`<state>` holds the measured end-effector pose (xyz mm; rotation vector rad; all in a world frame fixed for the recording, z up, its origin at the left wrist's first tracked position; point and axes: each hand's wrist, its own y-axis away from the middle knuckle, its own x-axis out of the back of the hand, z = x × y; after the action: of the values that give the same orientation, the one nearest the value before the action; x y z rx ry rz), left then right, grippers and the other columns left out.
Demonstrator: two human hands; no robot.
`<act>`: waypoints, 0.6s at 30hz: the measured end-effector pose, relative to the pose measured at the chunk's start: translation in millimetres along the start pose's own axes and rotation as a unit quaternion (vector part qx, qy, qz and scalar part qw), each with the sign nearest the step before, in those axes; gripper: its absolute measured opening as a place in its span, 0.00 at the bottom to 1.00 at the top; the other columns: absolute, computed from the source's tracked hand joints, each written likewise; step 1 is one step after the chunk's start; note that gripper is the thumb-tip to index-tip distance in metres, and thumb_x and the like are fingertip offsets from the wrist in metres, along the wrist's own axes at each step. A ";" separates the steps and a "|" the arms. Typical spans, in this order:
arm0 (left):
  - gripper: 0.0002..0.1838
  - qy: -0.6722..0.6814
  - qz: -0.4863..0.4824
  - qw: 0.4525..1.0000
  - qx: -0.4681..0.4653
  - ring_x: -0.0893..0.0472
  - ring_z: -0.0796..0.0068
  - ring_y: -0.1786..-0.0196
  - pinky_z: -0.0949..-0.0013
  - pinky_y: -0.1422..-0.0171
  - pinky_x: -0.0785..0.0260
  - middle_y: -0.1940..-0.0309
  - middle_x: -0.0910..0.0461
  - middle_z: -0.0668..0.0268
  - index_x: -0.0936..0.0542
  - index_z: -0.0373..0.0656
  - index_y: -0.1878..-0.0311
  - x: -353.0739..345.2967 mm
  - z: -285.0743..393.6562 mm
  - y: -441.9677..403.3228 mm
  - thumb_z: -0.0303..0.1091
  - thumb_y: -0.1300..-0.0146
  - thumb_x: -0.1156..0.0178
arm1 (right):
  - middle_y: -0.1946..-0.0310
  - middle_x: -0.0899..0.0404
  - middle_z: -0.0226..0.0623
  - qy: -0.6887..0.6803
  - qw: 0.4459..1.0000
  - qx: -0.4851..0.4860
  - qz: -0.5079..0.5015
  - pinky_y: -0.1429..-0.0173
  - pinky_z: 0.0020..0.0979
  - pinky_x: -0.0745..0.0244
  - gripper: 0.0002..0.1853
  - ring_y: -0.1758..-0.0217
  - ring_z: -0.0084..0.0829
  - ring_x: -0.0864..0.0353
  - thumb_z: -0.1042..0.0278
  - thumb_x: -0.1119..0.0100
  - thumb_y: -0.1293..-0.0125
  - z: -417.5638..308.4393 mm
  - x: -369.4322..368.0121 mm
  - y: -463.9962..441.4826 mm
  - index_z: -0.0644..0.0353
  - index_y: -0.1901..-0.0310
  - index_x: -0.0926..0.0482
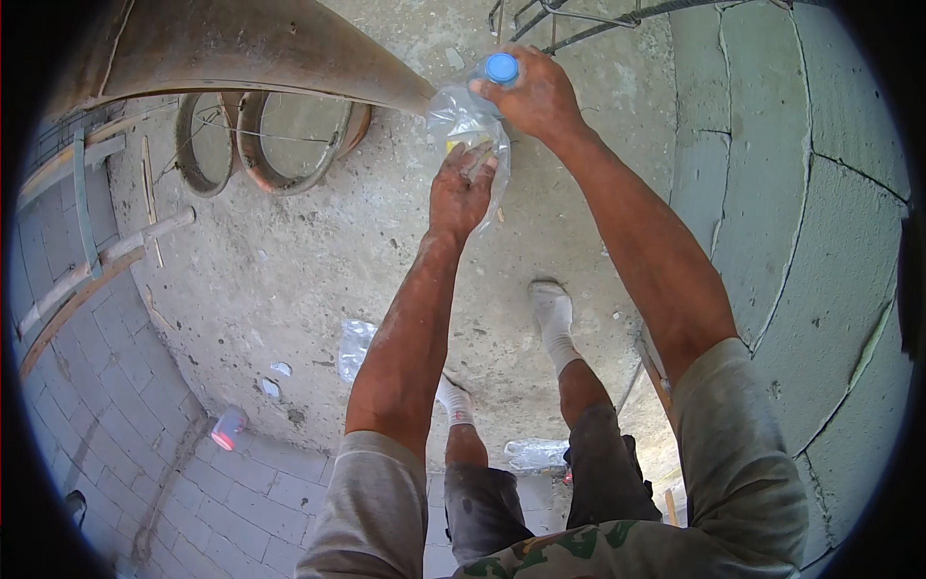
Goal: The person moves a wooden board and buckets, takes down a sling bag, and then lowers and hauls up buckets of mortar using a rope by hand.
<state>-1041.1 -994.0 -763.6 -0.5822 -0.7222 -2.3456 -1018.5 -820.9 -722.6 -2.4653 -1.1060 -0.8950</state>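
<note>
My right hand (540, 96) is closed round the upper part of a clear plastic bottle with a blue cap (501, 68); the fingers and the plastic hide most of its body. Just below and to the left, my left hand (463, 188) grips a crinkled clear plastic bag (453, 111), with thumb and fingers bent against it. A small yellow patch shows through the plastic above the left fingers. Bag and bottle overlap, and I cannot tell whether the bottle's lower part is inside the bag.
A large brown tube (251, 48) juts in at upper left, above round hoops (294, 145). Steel rods (588, 19) lie at the top. Grey block walls flank the concrete floor. Clear plastic (357, 347) and a pink-ended cup (227, 429) lie lower down. Timber (106, 256) stands left.
</note>
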 end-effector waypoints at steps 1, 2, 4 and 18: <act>0.17 0.004 0.000 1.000 -0.002 0.35 0.55 0.36 0.64 0.35 0.42 0.41 0.33 0.48 0.24 0.56 0.46 2.8 -0.2 -0.5 0.44 0.39 0.45 | 0.61 0.23 0.40 0.008 1.000 -0.001 -0.008 0.51 0.39 0.28 0.21 0.54 0.42 0.24 0.57 0.31 0.54 -1.2 -1.0 -2.3 0.58 0.59 0.23; 0.17 0.009 -0.001 1.000 -0.004 0.35 0.55 0.36 0.64 0.35 0.42 0.41 0.33 0.48 0.24 0.56 0.46 4.8 -0.2 -0.2 0.44 0.39 0.45 | 0.62 0.23 0.40 0.013 1.000 0.004 0.006 0.52 0.39 0.28 0.21 0.55 0.42 0.24 0.57 0.31 0.54 -2.3 -2.7 -3.3 0.58 0.60 0.23; 0.17 0.022 0.003 1.000 0.007 0.35 0.56 0.35 0.64 0.35 0.43 0.40 0.34 0.49 0.24 0.57 0.46 7.3 1.5 1.3 0.44 0.38 0.45 | 0.64 0.22 0.40 0.022 0.999 0.012 0.031 0.53 0.38 0.27 0.20 0.57 0.43 0.23 0.57 0.31 0.54 -2.9 -5.6 -3.5 0.58 0.62 0.23; 0.23 0.125 0.110 0.985 0.055 0.32 0.60 0.40 0.64 0.36 0.42 0.44 0.29 0.53 0.27 0.39 0.44 61.2 -35.5 46.0 0.46 0.35 0.50 | 0.55 0.24 0.43 0.069 0.995 0.018 0.069 0.50 0.38 0.28 0.25 0.51 0.44 0.26 0.63 0.31 0.55 24.5 60.8 110.8 0.57 0.52 0.26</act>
<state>-1062.5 -1072.2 -740.3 -0.2948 -0.6335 -2.1105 -894.0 -847.7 -703.5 -2.3778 -0.8869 -0.9781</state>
